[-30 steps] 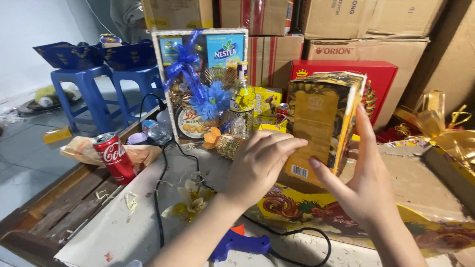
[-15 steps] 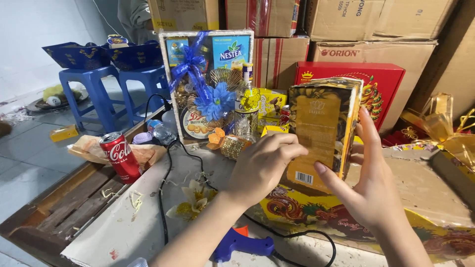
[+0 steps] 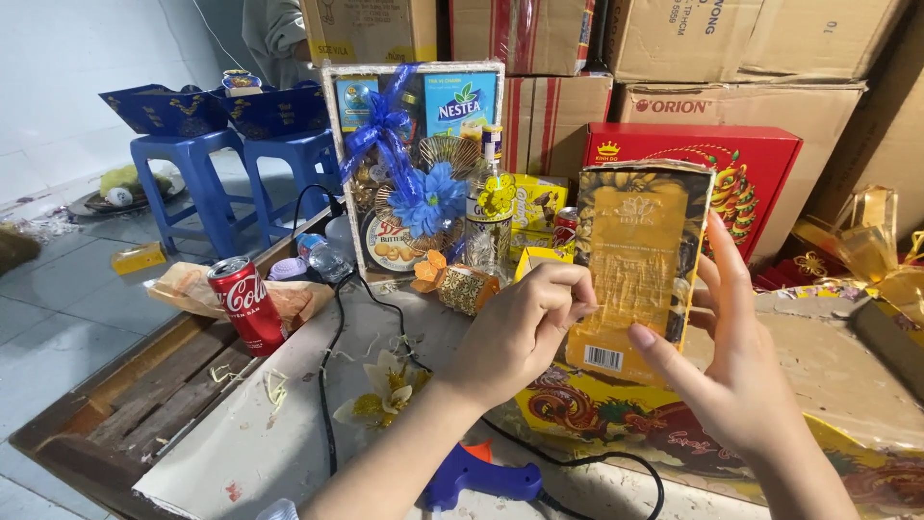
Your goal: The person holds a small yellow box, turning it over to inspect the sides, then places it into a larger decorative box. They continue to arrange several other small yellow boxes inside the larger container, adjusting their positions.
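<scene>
While the left hand (image 3: 525, 327) pinches at the near edge of the tall gold-and-black patterned cardboard box (image 3: 637, 260), seemingly working a strip or flap there, the right hand (image 3: 736, 371) braces that box from its far side, fingers spread. Next, I judge, comes steady support and a careful pull. The box stands upright between both hands, above the worktop (image 3: 250, 443).

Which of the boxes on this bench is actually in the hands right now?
The tall gold box, upright between the left hand and right hand. The red box behind and the small orange box lie untouched.
</scene>
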